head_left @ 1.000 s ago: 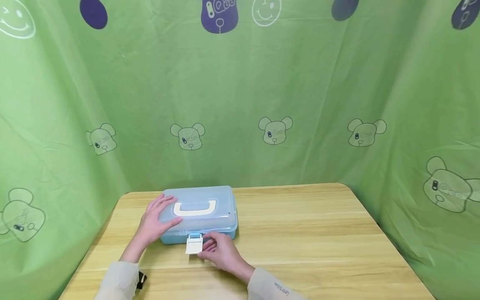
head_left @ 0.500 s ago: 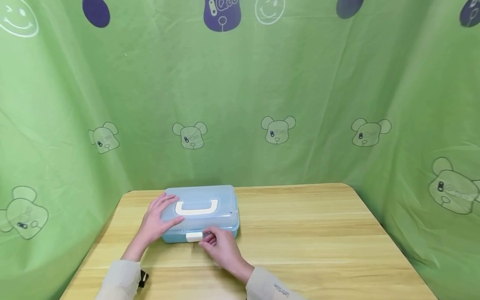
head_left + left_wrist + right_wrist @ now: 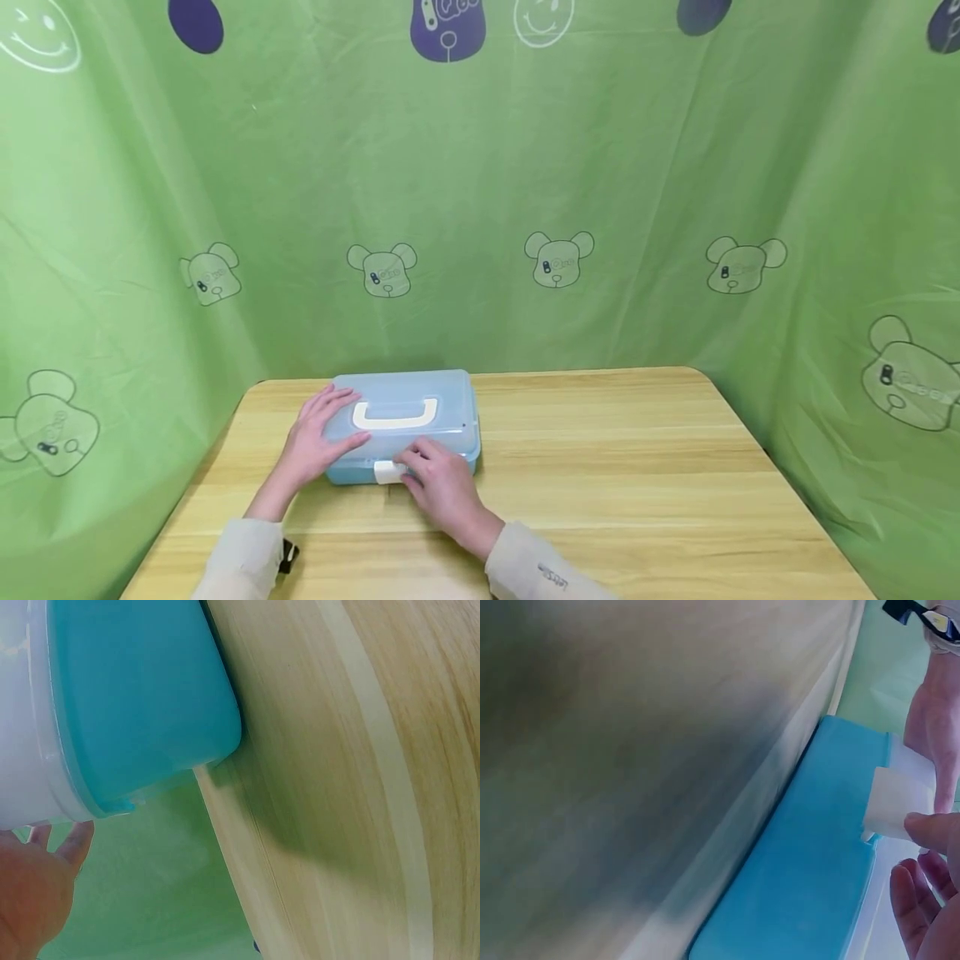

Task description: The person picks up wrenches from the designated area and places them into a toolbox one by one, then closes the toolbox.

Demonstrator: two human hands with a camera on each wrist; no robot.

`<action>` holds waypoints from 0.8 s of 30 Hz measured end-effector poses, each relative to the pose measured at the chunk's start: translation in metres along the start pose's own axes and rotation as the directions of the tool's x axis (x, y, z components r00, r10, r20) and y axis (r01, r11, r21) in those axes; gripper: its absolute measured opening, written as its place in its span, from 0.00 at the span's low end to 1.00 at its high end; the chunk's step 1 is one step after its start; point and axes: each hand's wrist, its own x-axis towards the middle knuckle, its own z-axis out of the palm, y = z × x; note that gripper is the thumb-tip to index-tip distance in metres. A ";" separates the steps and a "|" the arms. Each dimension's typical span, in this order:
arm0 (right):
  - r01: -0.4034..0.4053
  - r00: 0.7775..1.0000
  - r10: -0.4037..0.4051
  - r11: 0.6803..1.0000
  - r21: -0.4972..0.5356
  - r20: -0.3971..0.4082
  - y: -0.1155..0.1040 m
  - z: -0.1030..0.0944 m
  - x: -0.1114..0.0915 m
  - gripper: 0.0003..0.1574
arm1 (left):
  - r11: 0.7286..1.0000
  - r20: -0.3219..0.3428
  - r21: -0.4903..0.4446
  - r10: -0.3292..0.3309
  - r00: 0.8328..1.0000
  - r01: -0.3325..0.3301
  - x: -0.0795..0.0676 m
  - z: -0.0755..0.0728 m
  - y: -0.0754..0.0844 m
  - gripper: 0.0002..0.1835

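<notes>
A blue plastic storage box (image 3: 348, 473) with a translucent lid (image 3: 442, 387) stands on the table, its lid down. A white carry handle (image 3: 393, 422) lies flat on top. My left hand (image 3: 311, 442) rests spread over the lid's left end, fingers extended; in the left wrist view, part of a hand (image 3: 34, 892) shows at the lid. My right hand (image 3: 446, 487) holds the right end of the white front latch (image 3: 386, 472) between thumb and fingers. The right wrist view shows the latch (image 3: 896, 802) across the seam, the thumb (image 3: 930, 829) at its edge.
The wooden table (image 3: 600, 467) extends to the right and in front of the box. A green printed curtain (image 3: 480, 325) hangs close behind the box and along both sides. A black strap piece (image 3: 288, 556) sits at the left cuff.
The latch has swung up from hanging out flat to lying against the box's front. My right fingers have moved up over its top edge. The left hand stays on the lid.
</notes>
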 end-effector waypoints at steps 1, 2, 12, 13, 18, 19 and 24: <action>0.021 1.000 -0.021 1.000 -0.018 -0.001 0.001 0.000 0.000 0.16 | 1.000 0.002 -0.001 -0.002 1.000 0.002 0.000 0.000 0.000 0.38; 0.040 0.999 -0.040 0.999 -0.035 -0.002 0.001 0.001 0.000 0.16 | 1.000 0.003 0.000 -0.003 1.000 0.003 0.000 0.001 -0.001 0.38; 0.158 0.987 -0.151 0.968 -0.195 0.051 0.005 0.003 0.005 0.17 | 1.000 0.002 0.006 -0.005 1.000 0.005 0.000 0.000 -0.001 0.38; 0.157 0.987 -0.148 0.967 -0.201 0.060 0.006 0.003 0.005 0.18 | 1.000 0.003 0.006 -0.006 1.000 0.006 0.000 0.000 -0.001 0.38; 0.150 0.986 -0.129 0.966 -0.210 0.109 0.008 0.006 0.005 0.24 | 1.000 0.009 0.003 -0.012 1.000 0.012 0.000 0.000 -0.001 0.38; 0.153 0.985 -0.131 0.965 -0.212 0.116 0.008 0.006 0.006 0.25 | 1.000 0.008 0.003 -0.011 1.000 0.011 0.000 0.000 -0.001 0.38; 0.189 0.979 -0.162 0.952 -0.242 0.126 0.007 0.005 0.008 0.26 | 1.000 0.007 0.003 -0.010 1.000 0.010 0.001 0.000 -0.001 0.37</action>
